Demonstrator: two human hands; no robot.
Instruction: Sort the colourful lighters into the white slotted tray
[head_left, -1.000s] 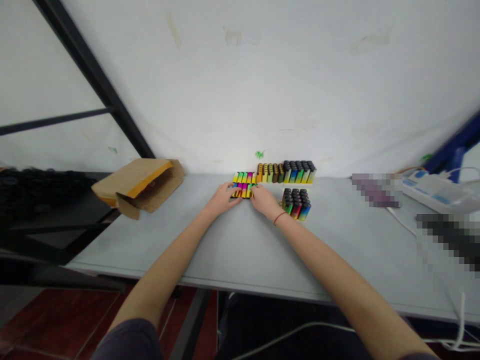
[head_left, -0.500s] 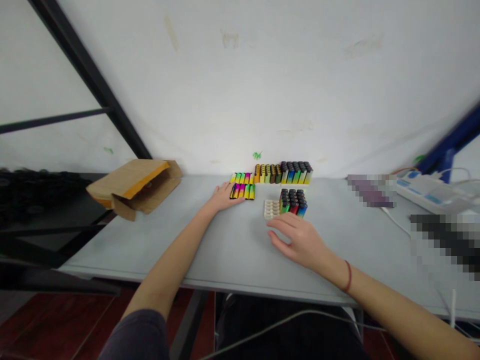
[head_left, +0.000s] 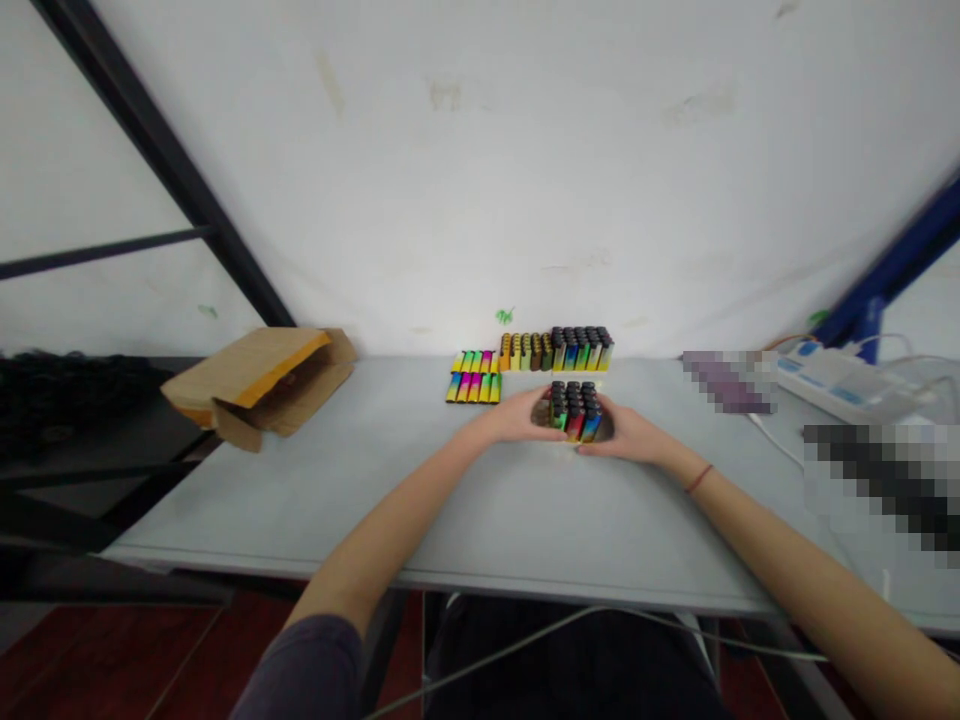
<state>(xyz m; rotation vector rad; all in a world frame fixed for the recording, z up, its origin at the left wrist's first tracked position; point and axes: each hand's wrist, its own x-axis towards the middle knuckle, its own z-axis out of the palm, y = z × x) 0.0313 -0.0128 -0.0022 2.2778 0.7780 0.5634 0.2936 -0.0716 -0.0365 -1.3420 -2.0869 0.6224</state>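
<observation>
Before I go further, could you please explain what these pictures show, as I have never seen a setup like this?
A camera worn on a person's head looks forward and down, so you see their own two bare arms from above; no machine is involved. Their left hand and right hand close around a block of upright lighters. On the pale grey table stand more rows of lighters, with an opened cardboard box at the left and a power strip at the right.

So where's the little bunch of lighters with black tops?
In the head view, the block of lighters stands on the grey table, cupped between the left hand and right hand, just in front of the long row of lighters.
</observation>
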